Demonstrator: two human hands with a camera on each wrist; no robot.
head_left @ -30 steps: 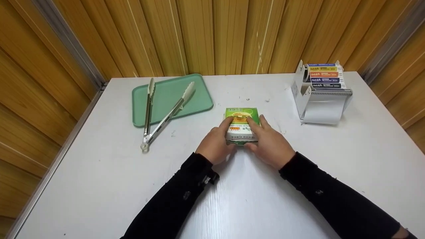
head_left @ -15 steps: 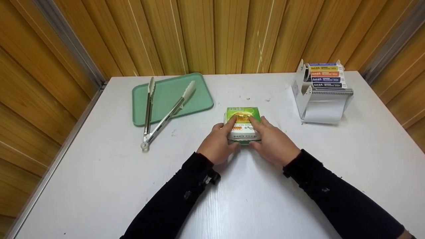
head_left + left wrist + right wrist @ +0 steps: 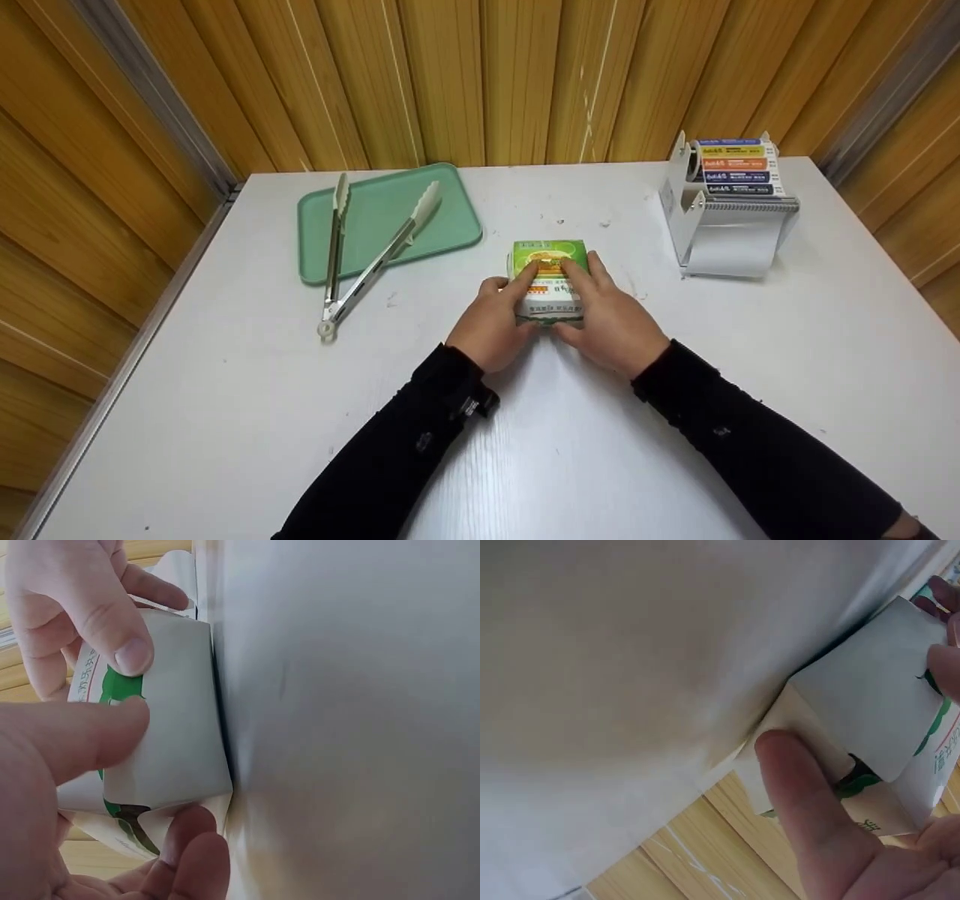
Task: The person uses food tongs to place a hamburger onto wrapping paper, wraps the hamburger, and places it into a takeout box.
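A small paperboard burger box (image 3: pixel 553 294), green and white with a burger picture on top, sits on the table between both hands. The left hand (image 3: pixel 487 330) holds its left side, index finger on the lid and thumb at the front. On the opposite side, the right hand (image 3: pixel 619 330) grips it the same way. In the left wrist view, the left thumb (image 3: pixel 112 731) and right thumb (image 3: pixel 120 634) press the box's white front flap (image 3: pixel 180 720) near a green patch. A right-hand finger (image 3: pixel 795 787) lies along the box's side in the right wrist view. The box's inside is hidden.
A green tray (image 3: pixel 379 210) lies at the back left. Spread tongs (image 3: pixel 373 271) rest with their tips over it and their hinge end on the table. At the back right stands a white holder (image 3: pixel 675 217) with coloured labelled strips (image 3: pixel 735 165) and a spiral-bound pad (image 3: pixel 731 247).
The box and the left hand have shifted very slightly right. The right hand moved a little right, then back left, its thumb returning along the box's front. Both hands stay on the box.
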